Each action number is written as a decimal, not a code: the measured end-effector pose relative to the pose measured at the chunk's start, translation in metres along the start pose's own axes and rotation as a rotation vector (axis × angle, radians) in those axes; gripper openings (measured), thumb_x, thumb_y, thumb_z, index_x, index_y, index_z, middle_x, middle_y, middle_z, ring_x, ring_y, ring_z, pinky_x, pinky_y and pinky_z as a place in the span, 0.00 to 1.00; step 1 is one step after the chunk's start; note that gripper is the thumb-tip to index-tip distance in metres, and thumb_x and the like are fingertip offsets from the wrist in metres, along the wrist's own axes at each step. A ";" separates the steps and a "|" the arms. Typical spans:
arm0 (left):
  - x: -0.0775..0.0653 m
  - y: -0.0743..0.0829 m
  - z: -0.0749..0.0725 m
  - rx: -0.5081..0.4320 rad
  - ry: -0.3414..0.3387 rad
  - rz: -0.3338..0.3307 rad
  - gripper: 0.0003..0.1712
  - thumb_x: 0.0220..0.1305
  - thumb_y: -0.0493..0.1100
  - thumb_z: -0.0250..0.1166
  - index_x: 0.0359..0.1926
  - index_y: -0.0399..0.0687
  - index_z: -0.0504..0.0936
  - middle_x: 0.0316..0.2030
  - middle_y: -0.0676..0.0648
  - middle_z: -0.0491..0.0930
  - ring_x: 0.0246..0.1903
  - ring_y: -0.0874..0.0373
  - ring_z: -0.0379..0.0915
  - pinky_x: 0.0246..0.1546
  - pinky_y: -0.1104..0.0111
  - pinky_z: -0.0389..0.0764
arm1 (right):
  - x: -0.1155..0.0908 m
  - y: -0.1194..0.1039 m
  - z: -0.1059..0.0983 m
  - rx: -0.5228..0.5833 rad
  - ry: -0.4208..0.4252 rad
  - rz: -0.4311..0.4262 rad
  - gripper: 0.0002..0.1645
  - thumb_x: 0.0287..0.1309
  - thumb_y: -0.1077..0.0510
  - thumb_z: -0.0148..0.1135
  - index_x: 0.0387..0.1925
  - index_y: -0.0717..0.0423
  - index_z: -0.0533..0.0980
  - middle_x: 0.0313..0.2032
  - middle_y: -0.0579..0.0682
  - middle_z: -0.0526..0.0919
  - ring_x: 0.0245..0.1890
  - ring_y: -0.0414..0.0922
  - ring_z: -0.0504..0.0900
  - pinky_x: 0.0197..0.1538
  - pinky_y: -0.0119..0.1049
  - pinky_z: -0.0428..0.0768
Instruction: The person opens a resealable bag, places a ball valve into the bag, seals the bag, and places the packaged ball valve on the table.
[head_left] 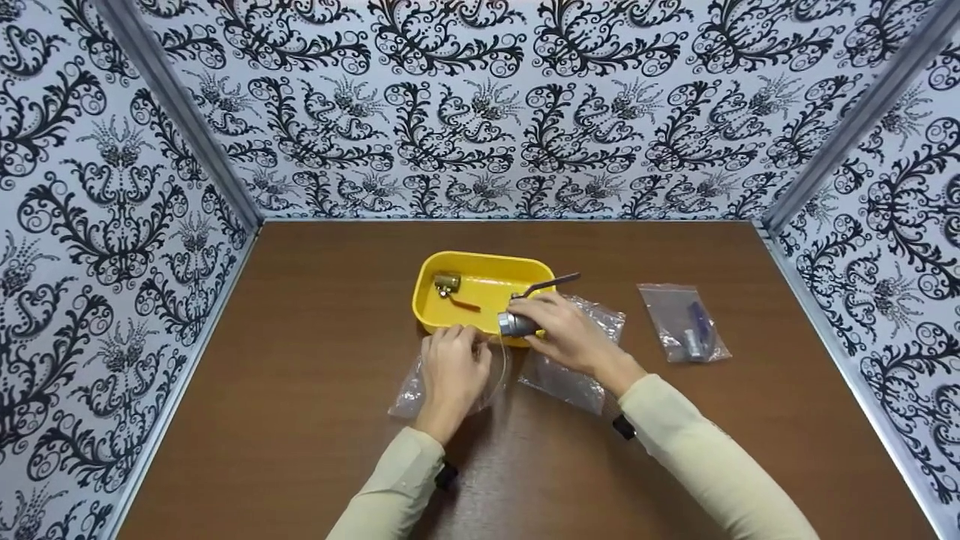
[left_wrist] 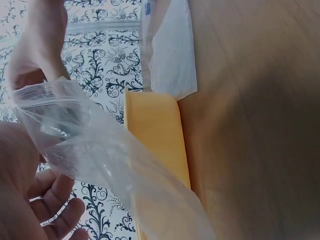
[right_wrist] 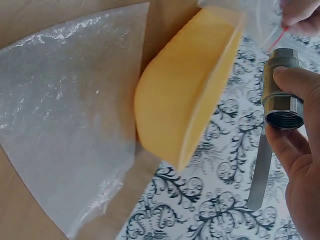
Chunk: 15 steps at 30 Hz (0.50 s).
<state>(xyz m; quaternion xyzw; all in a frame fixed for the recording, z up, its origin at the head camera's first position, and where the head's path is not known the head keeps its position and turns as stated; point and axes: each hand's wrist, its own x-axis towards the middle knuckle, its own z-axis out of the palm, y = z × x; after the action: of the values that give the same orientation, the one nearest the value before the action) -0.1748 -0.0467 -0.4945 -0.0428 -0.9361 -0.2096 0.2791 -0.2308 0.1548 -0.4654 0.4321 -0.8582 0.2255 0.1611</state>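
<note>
My right hand (head_left: pixel 566 330) grips a grey metal ball valve (right_wrist: pixel 282 90) over the front right part of a yellow tray (head_left: pixel 426 311). The valve's flat lever (right_wrist: pixel 260 175) sticks out past the fingers, and one threaded opening shows in the right wrist view. At the tray's front edge, my left hand (head_left: pixel 454 367) pinches a clear zip bag (left_wrist: pixel 100 145) near its mouth. That bag droops beneath the hand, its mouth close beside the valve. Inside the tray lies a smaller brass ball valve (head_left: pixel 447 283) with an orange-red handle.
A second clear bag (head_left: pixel 562 379) lies flat beneath my right forearm, reaching the tray's right side. Farther right is a sealed bag (head_left: pixel 664 315) holding a purple item and a metallic cylinder. Patterned walls (head_left: pixel 480 112) enclose the brown table (head_left: pixel 315 300) on three sides.
</note>
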 end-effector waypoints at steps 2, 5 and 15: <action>0.001 0.001 0.001 0.007 0.001 -0.001 0.05 0.49 0.43 0.70 0.29 0.49 0.84 0.27 0.50 0.83 0.32 0.51 0.77 0.39 0.58 0.75 | -0.003 -0.005 -0.003 -0.008 0.018 -0.028 0.30 0.50 0.63 0.72 0.57 0.53 0.76 0.54 0.49 0.82 0.55 0.51 0.79 0.59 0.47 0.78; 0.002 0.002 0.002 0.011 -0.001 -0.007 0.05 0.49 0.43 0.71 0.28 0.49 0.85 0.27 0.50 0.84 0.32 0.51 0.77 0.38 0.58 0.74 | -0.008 -0.012 -0.004 -0.022 0.045 -0.064 0.30 0.47 0.63 0.74 0.55 0.53 0.77 0.52 0.50 0.83 0.53 0.51 0.80 0.58 0.45 0.79; 0.004 0.002 0.007 -0.047 0.003 -0.024 0.03 0.51 0.44 0.71 0.29 0.52 0.88 0.26 0.52 0.85 0.32 0.52 0.79 0.38 0.57 0.74 | -0.025 -0.019 0.005 -0.070 -0.001 -0.174 0.28 0.49 0.58 0.75 0.53 0.52 0.77 0.53 0.47 0.83 0.51 0.48 0.81 0.53 0.43 0.82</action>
<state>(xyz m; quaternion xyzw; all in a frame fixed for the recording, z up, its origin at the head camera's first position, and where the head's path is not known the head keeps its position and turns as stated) -0.1812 -0.0424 -0.4967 -0.0377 -0.9309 -0.2352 0.2768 -0.2018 0.1588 -0.4770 0.4991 -0.8249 0.1805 0.1948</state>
